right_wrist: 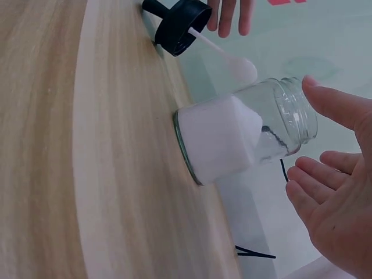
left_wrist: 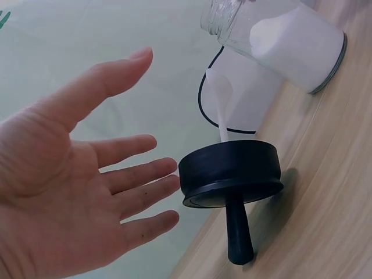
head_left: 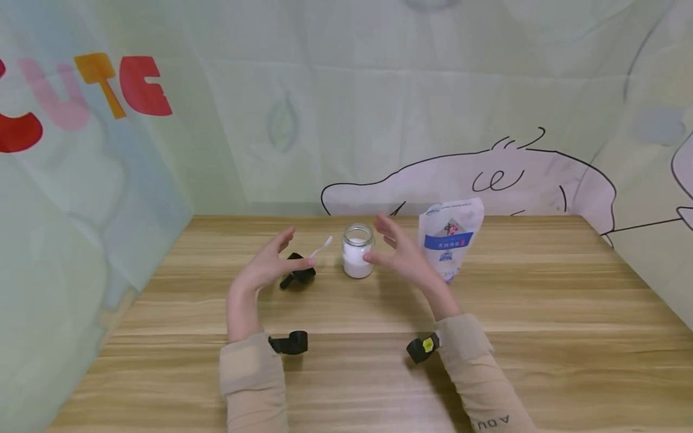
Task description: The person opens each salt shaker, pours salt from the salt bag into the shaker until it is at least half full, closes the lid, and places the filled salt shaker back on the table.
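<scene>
A clear glass jar, partly filled with white powder, stands upright and lidless on the wooden table. My right hand is beside its right side, fingers spread and holding nothing; in the right wrist view the thumb overlaps the jar's mouth. To the left lies a black lid with a stubby black handle and a white spoon sticking out from its inner side. Over by this lid, my left hand is held with thumb and fingers apart, nothing between them. Its fingertips come close to the lid's rim in the left wrist view.
A white and blue printed pouch stands behind the right hand, near the table's back edge. Behind the wooden table hangs a printed cloth backdrop. Black camera straps sit at both wrists.
</scene>
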### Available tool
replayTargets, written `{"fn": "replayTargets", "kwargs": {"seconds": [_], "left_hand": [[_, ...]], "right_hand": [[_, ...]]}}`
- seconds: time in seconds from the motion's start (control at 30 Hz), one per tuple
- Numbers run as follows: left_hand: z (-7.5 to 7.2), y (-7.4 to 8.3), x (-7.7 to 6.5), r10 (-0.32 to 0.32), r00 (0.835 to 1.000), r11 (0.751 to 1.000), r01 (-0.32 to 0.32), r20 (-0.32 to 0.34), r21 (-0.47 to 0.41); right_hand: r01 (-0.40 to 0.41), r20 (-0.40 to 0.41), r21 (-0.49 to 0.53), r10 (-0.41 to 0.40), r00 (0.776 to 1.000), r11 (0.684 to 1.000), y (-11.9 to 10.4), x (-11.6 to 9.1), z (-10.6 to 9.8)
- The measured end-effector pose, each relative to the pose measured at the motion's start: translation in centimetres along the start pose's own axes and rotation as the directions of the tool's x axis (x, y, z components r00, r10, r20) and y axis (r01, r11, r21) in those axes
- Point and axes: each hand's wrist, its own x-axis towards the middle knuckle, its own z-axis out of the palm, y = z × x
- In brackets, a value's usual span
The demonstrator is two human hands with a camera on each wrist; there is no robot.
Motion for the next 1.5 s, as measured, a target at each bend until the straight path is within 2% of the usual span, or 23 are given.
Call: {"fn": "replayTargets", "kwargs": {"seconds": [0.37, 0.63, 1.1, 1.5], "left_hand": [[0.1, -0.4, 0.3, -0.017, 1.0, 0.999, 0.018, -0.005, 0.041], [0.4, -0.8, 0.7, -0.041, 0.999, 0.994, 0.041, 0.002, 0.102], [0.7, -1.2, 1.1, -0.063, 0.998, 0.988, 0.064, -0.013, 0.144], [0.9, -1.2, 1.2, -0.108, 0.993, 0.981, 0.113, -0.037, 0.158]], "right_hand": [[-0.053, 0.004, -0.043, 0.053, 0.999, 0.998, 0.6, 0.3, 1.2], [-0.089, -0.001, -0.032, 0.089, 0.996, 0.996, 1.3, 0.5, 2.1], [-0.1, -0.003, 0.024, 0.1, 0.995, 0.995, 1.7, 0.6, 2.7], [-0.133, -0.005, -0.001, 0.133, 0.991, 0.991, 2.3, 0.8, 3.3]]}}
